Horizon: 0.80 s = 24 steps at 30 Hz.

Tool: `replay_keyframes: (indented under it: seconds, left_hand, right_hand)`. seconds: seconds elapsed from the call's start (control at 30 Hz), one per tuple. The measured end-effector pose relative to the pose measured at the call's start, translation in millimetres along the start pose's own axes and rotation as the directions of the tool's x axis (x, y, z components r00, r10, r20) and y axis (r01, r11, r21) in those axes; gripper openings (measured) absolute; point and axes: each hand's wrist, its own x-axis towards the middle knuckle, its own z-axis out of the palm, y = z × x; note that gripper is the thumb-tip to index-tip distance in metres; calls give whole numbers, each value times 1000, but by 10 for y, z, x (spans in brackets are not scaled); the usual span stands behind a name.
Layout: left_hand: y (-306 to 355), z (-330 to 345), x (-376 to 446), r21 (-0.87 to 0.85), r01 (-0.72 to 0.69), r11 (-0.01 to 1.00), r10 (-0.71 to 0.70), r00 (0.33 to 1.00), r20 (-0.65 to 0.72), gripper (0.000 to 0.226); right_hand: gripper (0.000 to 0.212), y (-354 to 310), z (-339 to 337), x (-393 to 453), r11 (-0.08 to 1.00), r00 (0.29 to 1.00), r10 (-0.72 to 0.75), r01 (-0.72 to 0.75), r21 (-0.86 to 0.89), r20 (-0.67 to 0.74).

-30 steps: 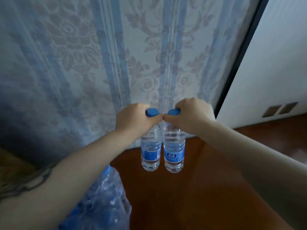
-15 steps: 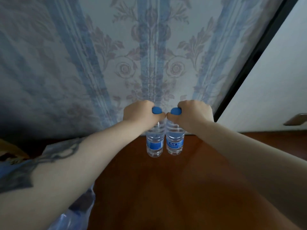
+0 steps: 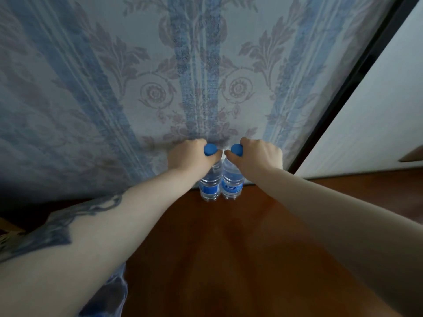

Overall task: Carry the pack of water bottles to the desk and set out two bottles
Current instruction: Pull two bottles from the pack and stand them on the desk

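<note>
Two clear water bottles with blue caps and blue labels stand side by side at the far edge of the brown wooden desk [image 3: 240,252], close against the curtain. My left hand [image 3: 190,156] grips the neck of the left bottle [image 3: 209,187]. My right hand [image 3: 258,155] grips the neck of the right bottle [image 3: 231,185]. The two bottles touch or nearly touch. A corner of the plastic-wrapped pack of water bottles [image 3: 107,294] shows at the bottom left, mostly hidden under my left forearm.
A blue and white patterned curtain [image 3: 160,76] hangs right behind the bottles. A dark frame [image 3: 343,88] and a white wall [image 3: 377,115] lie to the right. A bit of a yellowish object [image 3: 6,232] peeks in at the left edge.
Both hands have carried the bottles farther away, from the middle of the desk to its far edge by the curtain. The pack has slid mostly out of view.
</note>
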Motion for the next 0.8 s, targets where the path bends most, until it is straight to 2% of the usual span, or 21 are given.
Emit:
replay_keyframes:
  seconds: [0.13,0.27,0.4,0.53,0.8]
  left_hand:
    - [-28,123,7,-21,-17,1000,16,999,-30,40]
    - [-32,162,-14,-11,-43,999,42,998,-54,45]
    - [-44,138,-42,10,-70,998,70,995,-66,55]
    - [-77,89,-59,14,-59,998,60,991,-120,69]
    - [-12,134,-111,-162,52,985,-69,992,-104,54]
  right_hand:
    - [44,17,140,6,998,1000,17,-16,53,-22]
    - [43,64,156,10,1000,1000,-1,1,-3,-5]
    - [66,73,134,36,998,994,60,-62,15,91]
    - [71,21,190,31,982,979,143,-159,106,146]
    - [70,-14,189,27,978,978,119,-145,150,170]
